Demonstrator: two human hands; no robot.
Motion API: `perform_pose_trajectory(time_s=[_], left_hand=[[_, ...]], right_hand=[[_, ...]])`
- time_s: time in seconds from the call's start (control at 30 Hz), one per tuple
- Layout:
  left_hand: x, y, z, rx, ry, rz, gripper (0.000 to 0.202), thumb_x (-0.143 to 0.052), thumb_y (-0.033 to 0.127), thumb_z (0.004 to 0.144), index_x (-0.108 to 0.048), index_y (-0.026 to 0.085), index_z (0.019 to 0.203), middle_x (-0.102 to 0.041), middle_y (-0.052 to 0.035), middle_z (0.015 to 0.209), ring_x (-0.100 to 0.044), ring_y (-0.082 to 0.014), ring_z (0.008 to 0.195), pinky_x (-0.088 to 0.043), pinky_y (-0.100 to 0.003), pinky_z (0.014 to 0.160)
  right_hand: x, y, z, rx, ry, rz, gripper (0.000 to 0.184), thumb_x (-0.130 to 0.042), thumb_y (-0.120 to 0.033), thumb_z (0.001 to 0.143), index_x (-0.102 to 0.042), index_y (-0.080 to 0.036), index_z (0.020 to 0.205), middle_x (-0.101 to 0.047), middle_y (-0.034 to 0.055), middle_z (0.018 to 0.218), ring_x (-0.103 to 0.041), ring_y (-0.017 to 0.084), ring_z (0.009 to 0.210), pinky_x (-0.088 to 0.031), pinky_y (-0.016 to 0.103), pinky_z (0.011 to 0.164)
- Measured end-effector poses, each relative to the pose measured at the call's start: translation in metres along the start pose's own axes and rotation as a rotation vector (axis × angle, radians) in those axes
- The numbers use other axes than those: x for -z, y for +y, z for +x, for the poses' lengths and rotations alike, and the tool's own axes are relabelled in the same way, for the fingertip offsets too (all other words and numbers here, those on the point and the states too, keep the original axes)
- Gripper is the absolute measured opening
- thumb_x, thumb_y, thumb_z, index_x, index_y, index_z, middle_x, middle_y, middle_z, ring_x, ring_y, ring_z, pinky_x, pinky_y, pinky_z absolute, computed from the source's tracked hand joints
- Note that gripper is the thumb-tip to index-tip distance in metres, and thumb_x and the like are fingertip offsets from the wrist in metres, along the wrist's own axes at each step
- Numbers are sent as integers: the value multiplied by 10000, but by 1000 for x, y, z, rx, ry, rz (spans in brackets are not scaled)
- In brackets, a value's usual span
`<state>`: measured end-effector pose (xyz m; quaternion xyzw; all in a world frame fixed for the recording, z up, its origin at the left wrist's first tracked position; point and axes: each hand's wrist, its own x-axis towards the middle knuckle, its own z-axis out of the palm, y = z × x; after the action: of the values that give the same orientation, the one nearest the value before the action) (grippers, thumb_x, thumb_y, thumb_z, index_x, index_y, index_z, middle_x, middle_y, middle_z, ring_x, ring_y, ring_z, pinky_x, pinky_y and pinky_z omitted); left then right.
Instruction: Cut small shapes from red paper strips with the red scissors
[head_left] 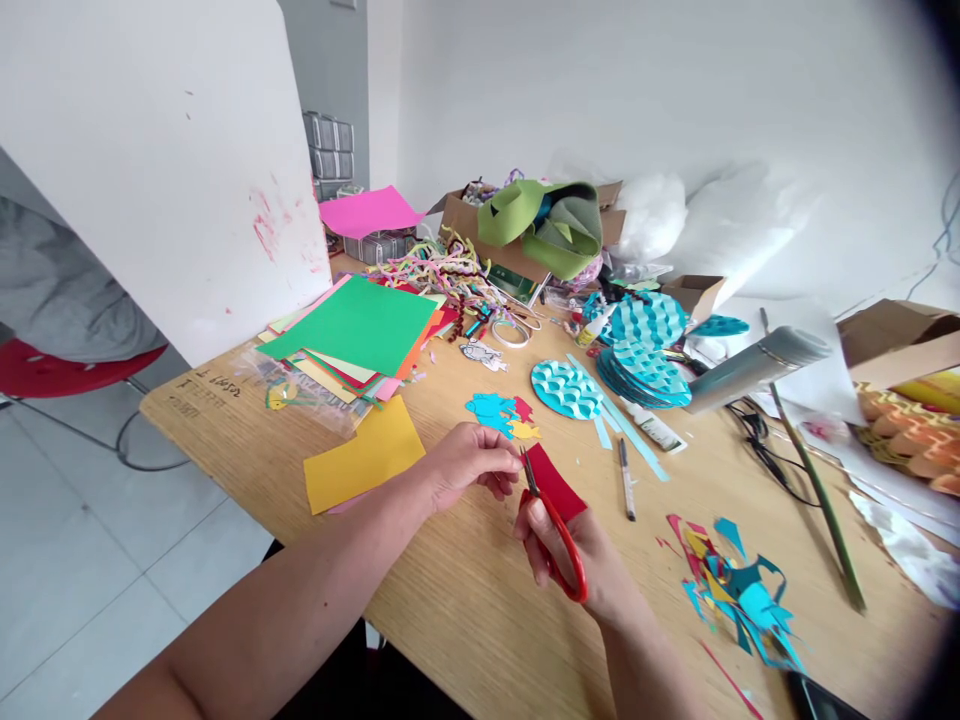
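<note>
My right hand (pixel 559 560) grips red-handled scissors (pixel 571 560), their blades pointing away from me toward the left hand's fingertips. Behind the blades a piece of dark red paper (pixel 553 480) reaches to my right fingers; whether they hold it too I cannot tell. My left hand (pixel 480 462) is closed, thumb against the curled fingers beside the scissor tips. What it pinches, if anything, is too small to make out. Just beyond lie blue paper fish (pixel 491 410), a yellow paper fish (pixel 525 430) and a small red cutout (pixel 523 408).
Yellow paper (pixel 367 460) and a stack topped by a green sheet (pixel 352 325) lie left. Ahead are a white fish cutout (pixel 482 353) and patterned blue discs (pixel 566 390). A pen (pixel 626 480), paper scraps (pixel 742 590) and a green stick (pixel 817 490) lie right.
</note>
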<state>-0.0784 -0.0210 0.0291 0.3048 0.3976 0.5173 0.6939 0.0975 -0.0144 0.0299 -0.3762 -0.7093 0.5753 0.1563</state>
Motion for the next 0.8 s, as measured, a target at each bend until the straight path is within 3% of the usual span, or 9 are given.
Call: perform_pose_trajectory(time_s=[0.8], left_hand=[[1, -2, 1, -21, 15, 3, 241, -737, 283, 578, -586, 127, 683, -614, -9, 575, -565, -102, 485, -421, -233, 500]], right_hand=[[-7, 4, 2, -18, 38, 66, 536, -446, -664, 846, -582, -162, 712, -507, -26, 351, -357, 89, 334, -264, 224, 409]])
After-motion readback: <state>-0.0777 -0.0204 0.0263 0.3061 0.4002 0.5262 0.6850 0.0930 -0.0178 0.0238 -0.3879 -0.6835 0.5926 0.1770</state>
